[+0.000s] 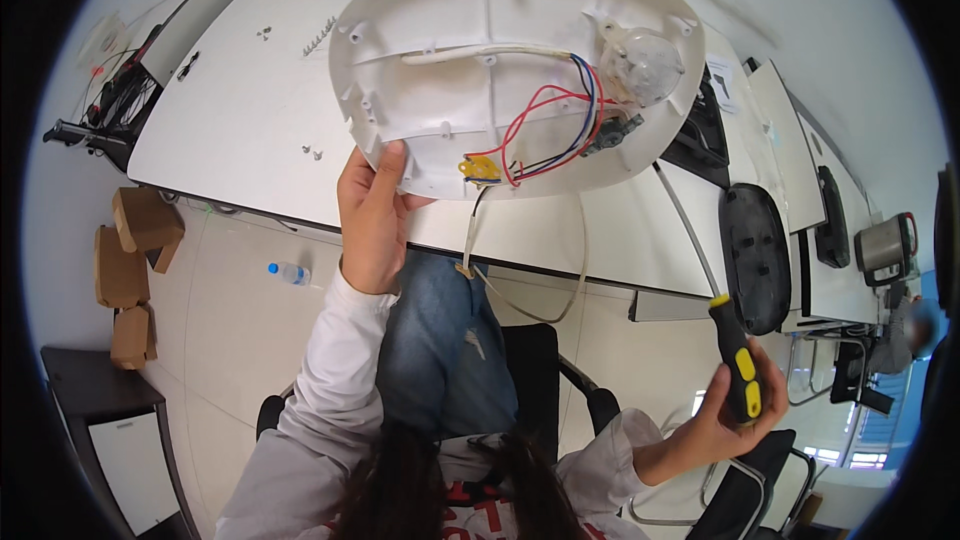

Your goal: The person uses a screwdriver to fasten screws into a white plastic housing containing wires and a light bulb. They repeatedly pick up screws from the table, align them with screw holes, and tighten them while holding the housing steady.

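A white oval plastic housing (500,60) with red, blue and black wires fills the upper centre, tilted up off the tabletop (240,110). The left hand (372,215) grips its lower edge. At lower right, the right hand (735,410) holds a yellow-and-black screwdriver (738,365).

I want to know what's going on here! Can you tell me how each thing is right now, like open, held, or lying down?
White shell: opened up, inside facing the camera, wires showing, held up at its edge.
Left hand: gripping the shell's lower edge.
Screwdriver: held, shaft pointing up toward the shell.
Right hand: closed around the screwdriver's handle.
Loose screws: lying on the table.
Water bottle: lying on the floor.
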The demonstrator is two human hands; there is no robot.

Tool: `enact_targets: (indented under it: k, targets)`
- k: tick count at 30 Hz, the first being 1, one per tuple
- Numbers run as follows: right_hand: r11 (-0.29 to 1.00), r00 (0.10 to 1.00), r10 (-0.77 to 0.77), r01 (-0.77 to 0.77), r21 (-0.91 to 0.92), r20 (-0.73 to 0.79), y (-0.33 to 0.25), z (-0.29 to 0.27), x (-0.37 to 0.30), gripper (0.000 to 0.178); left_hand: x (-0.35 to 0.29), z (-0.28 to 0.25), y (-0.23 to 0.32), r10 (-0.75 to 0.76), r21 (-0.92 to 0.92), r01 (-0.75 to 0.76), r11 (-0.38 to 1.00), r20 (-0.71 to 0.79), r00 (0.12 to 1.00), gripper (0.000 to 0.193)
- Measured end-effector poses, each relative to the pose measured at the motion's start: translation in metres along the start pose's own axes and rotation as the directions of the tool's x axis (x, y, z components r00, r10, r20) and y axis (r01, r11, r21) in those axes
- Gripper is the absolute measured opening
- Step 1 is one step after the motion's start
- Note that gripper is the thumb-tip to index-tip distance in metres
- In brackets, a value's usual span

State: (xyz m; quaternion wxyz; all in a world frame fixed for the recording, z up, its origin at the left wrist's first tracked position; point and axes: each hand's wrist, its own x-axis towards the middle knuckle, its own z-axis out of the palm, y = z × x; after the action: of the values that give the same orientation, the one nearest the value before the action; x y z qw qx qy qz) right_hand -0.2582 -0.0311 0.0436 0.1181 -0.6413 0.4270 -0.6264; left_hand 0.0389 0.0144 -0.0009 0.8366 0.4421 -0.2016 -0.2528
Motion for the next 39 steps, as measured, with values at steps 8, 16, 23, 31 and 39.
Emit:
enact_targets:
  k: [8, 16, 23, 31, 39]
  targets:
    - [0.991, 0.972, -0.105, 0.119, 0.057, -0.21, 0.0, 0.008, -0.009, 0.05, 0.0, 0.0, 0.002, -0.011, -0.014, 0.011, 1.0, -0.001, 1.0, 0.03]
    - [0.984, 0.957, -0.136, 0.161, 0.078, -0.258, -0.002, 0.025, -0.014, 0.047, -0.001, 0.002, 0.001, -0.021, -0.025, 0.021, 0.999, -0.012, 1.0, 0.03]
    - [0.963, 0.954, -0.087, 0.154, 0.223, -0.287, -0.006, 0.034, -0.025, 0.04, -0.002, 0.003, 0.0, -0.007, -0.018, 0.006, 1.0, -0.055, 0.998, 0.03]
    - [0.949, 0.931, -0.007, 0.121, 0.29, -0.365, -0.012, 0.042, -0.022, 0.047, -0.003, 0.002, 0.002, -0.019, 0.0, 0.019, 1.0, -0.036, 0.999, 0.03]
    - [0.946, 0.929, -0.004, 0.123, 0.298, -0.37, -0.011, 0.042, -0.023, 0.046, -0.002, -0.002, 0.0, -0.037, 0.004, 0.037, 0.999, -0.003, 0.999, 0.031]
